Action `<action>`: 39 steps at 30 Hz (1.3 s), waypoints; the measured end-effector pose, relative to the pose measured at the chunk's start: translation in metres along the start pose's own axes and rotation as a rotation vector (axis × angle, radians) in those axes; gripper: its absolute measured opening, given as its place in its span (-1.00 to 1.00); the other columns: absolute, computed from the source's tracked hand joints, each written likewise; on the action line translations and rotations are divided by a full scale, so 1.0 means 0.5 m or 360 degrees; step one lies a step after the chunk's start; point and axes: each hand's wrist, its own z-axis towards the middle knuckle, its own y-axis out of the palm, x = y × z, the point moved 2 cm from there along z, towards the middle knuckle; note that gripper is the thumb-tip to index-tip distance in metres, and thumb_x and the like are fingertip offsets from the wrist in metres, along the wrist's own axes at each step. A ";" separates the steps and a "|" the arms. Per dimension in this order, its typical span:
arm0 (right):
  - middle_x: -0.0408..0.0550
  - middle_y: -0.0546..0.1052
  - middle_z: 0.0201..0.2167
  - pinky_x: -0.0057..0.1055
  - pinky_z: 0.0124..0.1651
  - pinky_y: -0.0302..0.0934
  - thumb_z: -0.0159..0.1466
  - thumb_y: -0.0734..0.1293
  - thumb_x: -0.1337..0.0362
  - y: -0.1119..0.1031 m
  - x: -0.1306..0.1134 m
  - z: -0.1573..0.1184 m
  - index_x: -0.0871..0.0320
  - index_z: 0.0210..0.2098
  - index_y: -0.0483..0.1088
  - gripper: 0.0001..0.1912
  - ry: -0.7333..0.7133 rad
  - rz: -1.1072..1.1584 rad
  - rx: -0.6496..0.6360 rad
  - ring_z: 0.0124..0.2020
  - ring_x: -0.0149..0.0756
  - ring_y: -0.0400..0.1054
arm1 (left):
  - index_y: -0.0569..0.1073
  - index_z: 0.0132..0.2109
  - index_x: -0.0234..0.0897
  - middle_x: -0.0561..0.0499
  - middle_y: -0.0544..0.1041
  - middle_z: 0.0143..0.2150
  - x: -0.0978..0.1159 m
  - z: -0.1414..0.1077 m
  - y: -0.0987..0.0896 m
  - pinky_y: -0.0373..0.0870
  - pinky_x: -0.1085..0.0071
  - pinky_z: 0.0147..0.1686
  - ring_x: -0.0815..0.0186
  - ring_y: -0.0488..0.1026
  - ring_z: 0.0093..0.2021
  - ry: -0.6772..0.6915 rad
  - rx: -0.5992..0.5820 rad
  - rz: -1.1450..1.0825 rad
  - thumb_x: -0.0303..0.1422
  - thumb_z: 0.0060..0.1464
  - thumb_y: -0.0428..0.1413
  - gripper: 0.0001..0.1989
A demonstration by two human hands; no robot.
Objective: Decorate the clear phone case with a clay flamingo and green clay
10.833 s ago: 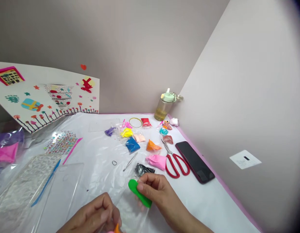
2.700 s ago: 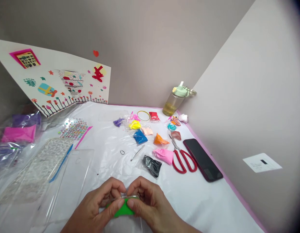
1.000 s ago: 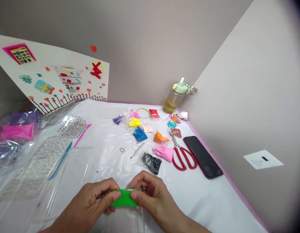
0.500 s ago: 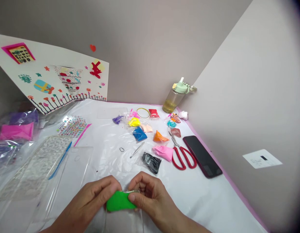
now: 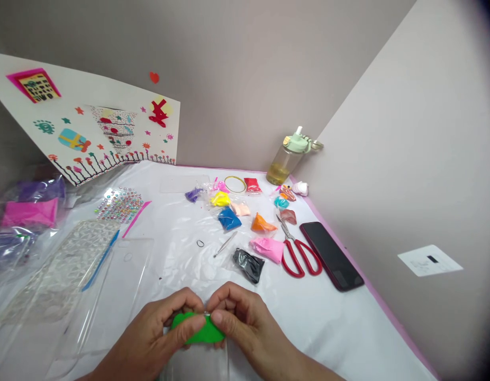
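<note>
Bright green clay lies over the upper end of a clear case at the bottom centre. My left hand pinches the clay from the left, its thumb across the green surface. From the right, my right hand grips the upper right end, thumb on top and fingers curled behind. The two hands' fingertips nearly meet at the top edge, where a small clear part shows. Beyond them lie a black packet, a pink packet and a thin metal tool.
Red-handled scissors and a phone lie to the right. Several coloured packets and a bottle stand farther back. On the left are clear cases, a blue strip, rhinestones and bagged packets.
My left thumb has moved right and now lies across the green clay. The left fingers have shifted toward the right hand at the top edge. The view has shifted slightly.
</note>
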 end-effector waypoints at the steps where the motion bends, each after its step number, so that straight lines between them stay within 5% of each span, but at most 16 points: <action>1: -0.17 0.38 -0.48 -0.44 -0.32 0.12 0.29 0.40 -0.02 0.001 0.000 -0.001 0.22 -0.26 0.38 -0.61 -0.0013 -0.0001 -0.0010 -0.44 -0.41 0.25 | 0.44 -0.26 -0.16 0.14 0.47 -0.36 0.000 0.000 0.001 0.28 0.46 -0.27 0.29 0.40 -0.30 0.0028 -0.0007 -0.0015 -0.02 0.20 0.06 -0.69; 10: -0.18 0.42 -0.36 -0.50 -0.30 0.14 0.17 0.52 0.20 -0.001 0.029 -0.005 0.15 -0.19 0.38 -0.68 0.0030 -0.0019 -0.0042 -0.36 -0.43 0.26 | 0.36 -0.37 -0.19 0.11 0.37 -0.39 0.000 -0.009 0.000 0.26 0.44 -0.28 0.28 0.36 -0.31 -0.0021 0.0047 0.0142 0.02 0.29 -0.12 -0.56; 20: -0.13 0.45 -0.46 -0.42 -0.30 0.21 0.39 0.28 -0.02 -0.005 0.006 -0.007 0.21 -0.27 0.37 -0.62 -0.0023 -0.0074 -0.0005 -0.43 -0.39 0.34 | 0.39 -0.24 -0.17 0.12 0.46 -0.37 -0.017 -0.001 0.009 0.30 0.43 -0.31 0.30 0.36 -0.36 -0.0017 -0.0066 -0.0041 -0.01 0.22 0.03 -0.67; 26: -0.16 0.47 -0.42 -0.47 -0.30 0.17 0.20 0.50 0.09 -0.001 0.006 -0.002 0.19 -0.24 0.37 -0.65 0.0064 0.0091 -0.0038 -0.42 -0.43 0.33 | 0.40 -0.27 -0.19 0.16 0.35 -0.45 -0.010 -0.001 0.003 0.23 0.45 -0.36 0.33 0.29 -0.39 -0.0089 0.0028 -0.0056 0.02 0.18 0.07 -0.64; 34: -0.12 0.47 -0.48 -0.41 -0.27 0.23 0.41 0.23 -0.06 -0.010 0.005 -0.007 0.21 -0.20 0.41 -0.57 -0.0019 -0.0090 -0.0033 -0.42 -0.37 0.38 | 0.41 -0.27 -0.18 0.14 0.45 -0.40 -0.012 -0.001 0.003 0.29 0.43 -0.33 0.31 0.35 -0.38 -0.0067 -0.0003 -0.0064 0.00 0.19 0.06 -0.67; 39: -0.14 0.49 -0.39 -0.43 -0.24 0.23 0.23 0.46 0.03 -0.005 0.002 -0.007 0.17 -0.20 0.39 -0.64 0.0097 0.0072 -0.0093 -0.38 -0.38 0.39 | 0.41 -0.27 -0.18 0.13 0.43 -0.41 -0.012 -0.001 0.004 0.30 0.44 -0.35 0.30 0.34 -0.38 -0.0084 0.0012 -0.0073 0.02 0.17 0.06 -0.65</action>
